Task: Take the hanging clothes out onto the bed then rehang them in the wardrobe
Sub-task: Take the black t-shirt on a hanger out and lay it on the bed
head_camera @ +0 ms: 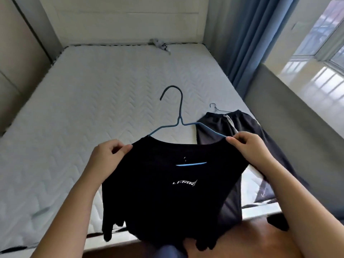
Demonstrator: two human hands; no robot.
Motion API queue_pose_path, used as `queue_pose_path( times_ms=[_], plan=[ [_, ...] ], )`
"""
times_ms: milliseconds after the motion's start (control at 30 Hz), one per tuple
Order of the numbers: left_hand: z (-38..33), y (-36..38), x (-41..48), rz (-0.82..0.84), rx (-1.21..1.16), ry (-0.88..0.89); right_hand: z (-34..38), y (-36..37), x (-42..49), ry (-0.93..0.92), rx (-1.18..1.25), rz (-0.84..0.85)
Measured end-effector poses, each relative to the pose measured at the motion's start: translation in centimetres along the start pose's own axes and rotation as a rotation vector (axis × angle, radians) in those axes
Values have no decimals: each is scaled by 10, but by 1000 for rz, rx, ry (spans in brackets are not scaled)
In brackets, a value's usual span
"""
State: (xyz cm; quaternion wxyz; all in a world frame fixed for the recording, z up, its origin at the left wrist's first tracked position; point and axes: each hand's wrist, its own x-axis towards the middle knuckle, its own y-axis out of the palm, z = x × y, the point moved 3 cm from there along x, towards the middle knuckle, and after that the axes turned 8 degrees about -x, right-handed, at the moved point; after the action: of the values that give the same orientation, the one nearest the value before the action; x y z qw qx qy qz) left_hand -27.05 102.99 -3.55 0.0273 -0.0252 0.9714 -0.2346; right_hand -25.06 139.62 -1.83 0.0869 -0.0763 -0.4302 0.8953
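I look down on the bed (pixel 74 108), a bare white mattress quilted in a chevron weave, filling most of the view. On its right side lie dark trousers (pixel 219 125), limp and thin, with a pale drawstring and their own wire hanger (pixel 216 107) poking out at the waist. Held up over the near edge of the bed is the black T-shirt (pixel 167 192), soft matte knit with a small white logo on the chest, hanging slack below the shoulders. My left hand (pixel 108 155) has its fingers closed in a pinch on the shirt's left shoulder; my right hand (pixel 247 146) pinches the other shoulder, right where the blue hanger (pixel 179 116) arm enters the cloth. That hanger is slim, coated wire, hook pointing up and away.

I judge I am seating the shirt on its hanger, or about to lay it down. Next calls for squaring both shoulders over the wire arms.
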Motion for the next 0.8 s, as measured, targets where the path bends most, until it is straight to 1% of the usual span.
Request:
queue_pose_path(
  times_ms=[167,233,333,400,533,667,800],
  plan=[
    [-2,9,102,-56,21,-35,16,17,110,-26,-8,89],
    [6,16,139,-75,21,-57,19,29,151,-49,5,180],
    [23,33,189,-63,50,-110,11,51,207,-38,48,367],
    [36,48,222,-42,90,-150,2,67,246,-37,-2,412],
    [69,84,292,6,211,-202,-23,114,331,-58,-111,396],
    [118,123,365,53,314,-227,-62,172,407,-15,-149,328],
    [177,155,425,-17,353,-234,-95,229,467,21,-180,225]
  ],
)
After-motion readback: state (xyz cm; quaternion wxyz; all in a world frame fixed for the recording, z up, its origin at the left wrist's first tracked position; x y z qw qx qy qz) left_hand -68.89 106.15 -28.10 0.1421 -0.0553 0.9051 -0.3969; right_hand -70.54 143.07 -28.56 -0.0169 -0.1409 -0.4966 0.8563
